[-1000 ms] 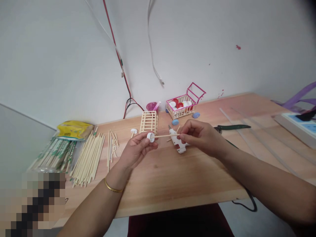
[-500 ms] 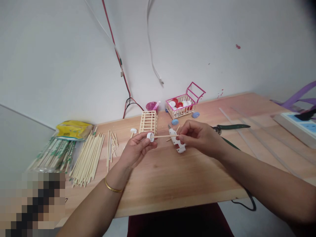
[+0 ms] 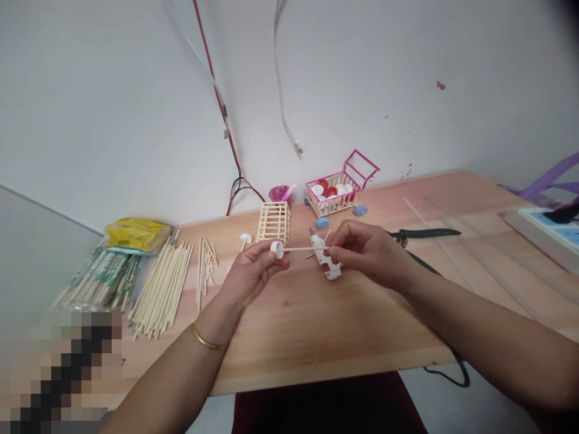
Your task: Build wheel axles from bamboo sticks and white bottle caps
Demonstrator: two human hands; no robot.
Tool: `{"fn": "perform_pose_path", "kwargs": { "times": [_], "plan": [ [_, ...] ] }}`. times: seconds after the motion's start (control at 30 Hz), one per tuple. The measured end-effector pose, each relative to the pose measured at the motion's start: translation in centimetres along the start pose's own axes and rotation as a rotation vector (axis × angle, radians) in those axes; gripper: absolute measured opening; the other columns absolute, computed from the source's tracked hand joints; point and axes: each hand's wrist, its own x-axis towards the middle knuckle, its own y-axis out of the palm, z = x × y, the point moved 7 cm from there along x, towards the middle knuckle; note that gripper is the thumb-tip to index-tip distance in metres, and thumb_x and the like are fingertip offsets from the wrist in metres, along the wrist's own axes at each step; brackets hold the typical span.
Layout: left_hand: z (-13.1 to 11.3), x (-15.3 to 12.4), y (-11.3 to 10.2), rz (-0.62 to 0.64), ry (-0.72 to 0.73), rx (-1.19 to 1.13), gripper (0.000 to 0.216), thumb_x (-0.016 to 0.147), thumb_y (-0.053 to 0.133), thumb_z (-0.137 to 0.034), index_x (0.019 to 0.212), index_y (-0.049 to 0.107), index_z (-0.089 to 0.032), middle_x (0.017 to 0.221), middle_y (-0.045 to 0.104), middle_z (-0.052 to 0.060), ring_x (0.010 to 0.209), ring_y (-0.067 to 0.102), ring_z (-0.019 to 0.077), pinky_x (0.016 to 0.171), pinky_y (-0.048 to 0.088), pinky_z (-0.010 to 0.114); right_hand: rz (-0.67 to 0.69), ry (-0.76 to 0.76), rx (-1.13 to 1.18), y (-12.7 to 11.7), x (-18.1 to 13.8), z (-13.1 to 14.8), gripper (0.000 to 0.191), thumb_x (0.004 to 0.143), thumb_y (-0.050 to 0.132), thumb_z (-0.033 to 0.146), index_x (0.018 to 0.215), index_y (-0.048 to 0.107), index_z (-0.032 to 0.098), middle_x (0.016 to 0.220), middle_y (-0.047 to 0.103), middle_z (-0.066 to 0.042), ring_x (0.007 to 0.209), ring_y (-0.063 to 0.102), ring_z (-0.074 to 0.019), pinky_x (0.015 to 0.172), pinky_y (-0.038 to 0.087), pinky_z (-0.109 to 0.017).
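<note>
Between thumb and fingers, my left hand [image 3: 253, 268] pinches a white bottle cap [image 3: 277, 250], its hollow side turned right. My right hand [image 3: 362, 250] grips the far end of a thin wooden stick [image 3: 302, 249], whose other end sits inside the cap. Beneath the stick, a white glue gun [image 3: 326, 260] lies on the table, partly hidden by my right hand. Behind my left hand stands a small frame of wooden sticks [image 3: 274, 220]. Another white cap on a stick [image 3: 245, 239] lies beside the frame.
A pink-trimmed stick cart [image 3: 333, 199] with caps inside stands near the wall. Loose sticks [image 3: 165, 289], a yellow packet [image 3: 136, 235] and short cut pieces [image 3: 208, 259] lie left. Green-handled pruners [image 3: 429, 232], clear glue sticks [image 3: 434, 235] and a power strip [image 3: 547, 238] lie right.
Both hands hold the cap and stick in nearly the same pose. The whole view has shifted slightly.
</note>
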Motion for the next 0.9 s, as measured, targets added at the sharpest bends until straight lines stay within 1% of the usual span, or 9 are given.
{"fn": "perform_pose_path", "kwargs": {
  "times": [0.23,0.33,0.4,0.47,0.63,0.77,0.9],
  "plan": [
    [-0.2,-0.1,0.4,0.005,-0.010,-0.027,0.026,0.073,0.073,-0.018,0.099,0.069,-0.015,0.091,0.071,0.006,0.072,0.069,0.0147,0.077,0.056,0.031,0.002,0.014,0.030,0.0,0.0,-0.1,0.021,0.075,0.070,0.030,0.072,0.054,0.018,0.069,0.064,-0.001,0.059,0.059,-0.0113,0.054,0.050,-0.026],
    [-0.2,-0.2,0.6,0.011,-0.033,-0.076,0.026,0.075,0.072,-0.020,0.099,0.068,-0.014,0.091,0.071,0.006,0.073,0.069,0.0144,0.077,0.056,0.030,0.029,0.014,0.078,0.1,0.0,-0.1,0.024,0.073,0.073,0.029,0.082,0.054,0.019,0.072,0.064,0.000,0.062,0.061,-0.0113,0.055,0.051,-0.025],
    [-0.1,-0.2,0.7,0.023,-0.054,-0.125,0.026,0.076,0.071,-0.021,0.100,0.066,-0.014,0.094,0.072,0.008,0.075,0.069,0.0143,0.078,0.056,0.030,0.065,0.009,0.117,0.3,-0.1,-0.1,0.034,0.069,0.077,0.027,0.093,0.054,0.020,0.077,0.064,0.000,0.067,0.063,-0.0123,0.058,0.052,-0.025],
    [0.0,-0.2,0.8,0.040,-0.077,-0.163,0.026,0.077,0.071,-0.022,0.100,0.065,-0.014,0.096,0.072,0.009,0.077,0.069,0.0140,0.078,0.056,0.029,0.099,0.014,0.138,0.6,-0.1,-0.3,0.041,0.068,0.078,0.026,0.101,0.053,0.021,0.082,0.065,-0.001,0.072,0.064,-0.0130,0.061,0.053,-0.025],
    [0.5,-0.5,1.4,0.071,-0.127,-0.168,0.027,0.077,0.071,-0.021,0.101,0.063,-0.013,0.096,0.072,0.009,0.077,0.069,0.0148,0.077,0.057,0.028,0.130,0.064,0.146,1.4,-0.2,-0.8,0.036,0.074,0.073,0.030,0.103,0.056,0.019,0.085,0.068,-0.003,0.073,0.066,-0.0140,0.061,0.053,-0.026],
    [0.9,-0.8,1.9,0.102,-0.148,-0.144,0.030,0.076,0.071,-0.020,0.104,0.062,-0.012,0.098,0.072,0.010,0.080,0.070,0.0167,0.079,0.056,0.030,0.116,-0.016,0.074,1.6,-0.2,-0.5,0.028,0.077,0.070,0.034,0.099,0.060,0.019,0.078,0.067,-0.003,0.071,0.065,-0.0152,0.059,0.052,-0.027],
    [1.3,-1.0,2.3,0.146,-0.183,-0.121,0.031,0.077,0.070,-0.019,0.106,0.062,-0.012,0.103,0.071,0.014,0.083,0.070,0.0176,0.081,0.056,0.031,0.076,-0.163,-0.113,1.2,-0.5,0.6,0.019,0.083,0.064,0.032,0.096,0.063,0.019,0.076,0.066,-0.002,0.070,0.063,-0.0147,0.062,0.051,-0.028]
  ]
}}
